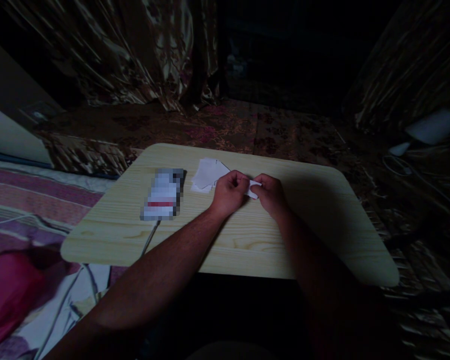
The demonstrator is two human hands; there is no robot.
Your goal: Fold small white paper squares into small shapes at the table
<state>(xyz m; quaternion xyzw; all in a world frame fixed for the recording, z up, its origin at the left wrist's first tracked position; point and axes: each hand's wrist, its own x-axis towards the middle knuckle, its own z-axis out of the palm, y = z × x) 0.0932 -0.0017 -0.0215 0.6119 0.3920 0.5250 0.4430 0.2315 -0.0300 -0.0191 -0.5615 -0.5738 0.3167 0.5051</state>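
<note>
Over the middle of a pale wooden table, my left hand and my right hand are close together, both closed on one small piece of white paper. The paper shows between the thumbs and fingers; most of its left part is hidden in my left hand. Just beyond and left of my left hand lies a loose pile of white paper sheets, overlapping at different angles.
On the left of the table lies a pixelated phone-like object with a cable running off the front edge. Patterned curtains hang behind. A bed with striped cloth is at left; a white device stands far right.
</note>
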